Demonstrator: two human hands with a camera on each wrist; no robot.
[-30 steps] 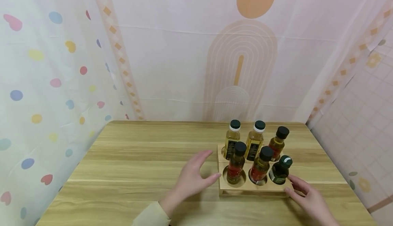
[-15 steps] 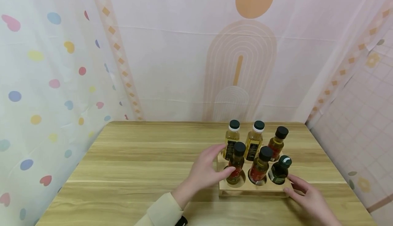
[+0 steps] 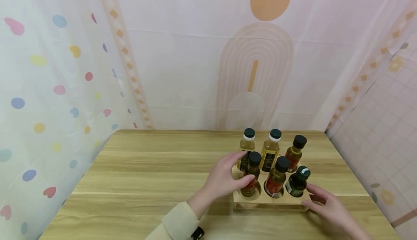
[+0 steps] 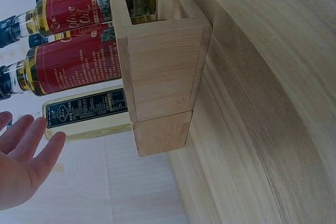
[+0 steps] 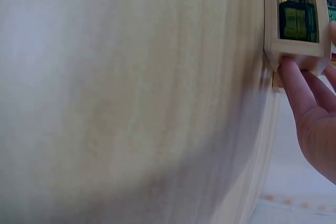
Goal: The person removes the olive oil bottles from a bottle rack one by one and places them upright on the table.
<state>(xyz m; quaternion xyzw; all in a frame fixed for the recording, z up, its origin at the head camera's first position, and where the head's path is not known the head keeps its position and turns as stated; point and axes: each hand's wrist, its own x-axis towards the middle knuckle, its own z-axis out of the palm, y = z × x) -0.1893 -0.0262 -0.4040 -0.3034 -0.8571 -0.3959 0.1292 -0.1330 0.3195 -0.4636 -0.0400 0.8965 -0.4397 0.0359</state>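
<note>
A two-tier wooden bottle rack (image 3: pixel 280 201) holds several upright oil bottles. My left hand (image 3: pixel 224 177) is at its left end, thumb and fingers spread beside the front-left red-labelled olive oil bottle (image 3: pixel 250 190). In the left wrist view the fingers (image 4: pixel 48 156) are extended, with a gap to the black-labelled bottle (image 4: pixel 86 109). At the opposite end my right hand (image 3: pixel 333 209) grips the rack's right front corner, thumb in front and fingers along the side. A short dark green bottle (image 3: pixel 296 185) stands beside that hand.
The rack stands on a wood-grain table (image 3: pixel 146 171), toward its right side. A patterned curtain (image 3: pixel 182 70) hangs behind the back edge, and a dotted curtain (image 3: pixel 42 117) hangs along the left.
My left hand has moved right, from beside the rack to around the front-left bottle, with its thumb overlapping that bottle in the head view. The right hand stays at the rack's corner.
</note>
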